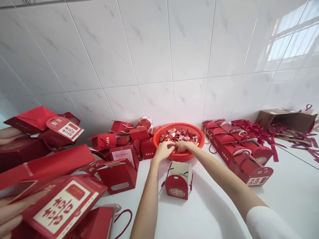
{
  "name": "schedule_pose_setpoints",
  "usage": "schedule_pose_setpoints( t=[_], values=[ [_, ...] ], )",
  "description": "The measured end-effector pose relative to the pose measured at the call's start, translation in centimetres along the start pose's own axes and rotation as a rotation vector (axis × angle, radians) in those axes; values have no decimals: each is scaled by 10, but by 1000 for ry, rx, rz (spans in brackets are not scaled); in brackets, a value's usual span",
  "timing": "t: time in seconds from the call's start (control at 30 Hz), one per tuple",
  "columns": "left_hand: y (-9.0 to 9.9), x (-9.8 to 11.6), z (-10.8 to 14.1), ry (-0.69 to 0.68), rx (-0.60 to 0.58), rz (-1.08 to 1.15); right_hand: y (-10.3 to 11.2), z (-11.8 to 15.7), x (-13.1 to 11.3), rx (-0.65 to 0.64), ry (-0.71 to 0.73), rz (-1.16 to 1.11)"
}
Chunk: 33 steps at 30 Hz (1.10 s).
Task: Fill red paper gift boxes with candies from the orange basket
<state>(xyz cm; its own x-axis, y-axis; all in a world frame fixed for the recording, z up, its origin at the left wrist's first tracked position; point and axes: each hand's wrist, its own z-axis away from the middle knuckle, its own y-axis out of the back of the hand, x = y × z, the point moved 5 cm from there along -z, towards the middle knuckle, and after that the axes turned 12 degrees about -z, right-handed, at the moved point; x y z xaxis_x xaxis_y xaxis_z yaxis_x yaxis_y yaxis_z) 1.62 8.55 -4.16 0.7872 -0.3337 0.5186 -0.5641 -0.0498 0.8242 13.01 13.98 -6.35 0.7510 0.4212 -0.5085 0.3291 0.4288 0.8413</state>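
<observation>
Where the basket holds candies, 2 hands reach in.

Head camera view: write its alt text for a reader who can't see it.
A person's left hand and right hand reach into a red basket of small wrapped items, behind an open red box on a white table. Red boxes crowd the left, where other hands show; more boxes line the right, near dark red ribbons.

Red plastic basket near the back edge of the white table, shiny wrapped candies heaped inside, red cardboard gift box upright, open-topped, cream inside, cord handles drooping, nearer the front edge
</observation>
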Motion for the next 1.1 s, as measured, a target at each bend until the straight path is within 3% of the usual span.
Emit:
schedule_pose_setpoints(
  t=[0.13,0.4,0.53,0.63,0.73,0.83,1.1],
  values=[
    [1,-4,-3,25,-1,-22,9,6,7,54,-82,26],
    [0,-9,-6,60,36,-46,46,26,30,470,-277,132],
    [-1,-9,-7,59,42,-51,53,33,34,554,-292,177],
    [-1,-9,-8,61,41,-54,43,27,24,450,-144,192],
    [-2,-8,-8,62,35,-56,22,17,15,206,9,177],
    [-1,-8,-7,64,36,-66,6,10,13,32,59,170],
    [0,-6,-6,81,35,-101,-6,6,13,-163,115,133]
  ],
)
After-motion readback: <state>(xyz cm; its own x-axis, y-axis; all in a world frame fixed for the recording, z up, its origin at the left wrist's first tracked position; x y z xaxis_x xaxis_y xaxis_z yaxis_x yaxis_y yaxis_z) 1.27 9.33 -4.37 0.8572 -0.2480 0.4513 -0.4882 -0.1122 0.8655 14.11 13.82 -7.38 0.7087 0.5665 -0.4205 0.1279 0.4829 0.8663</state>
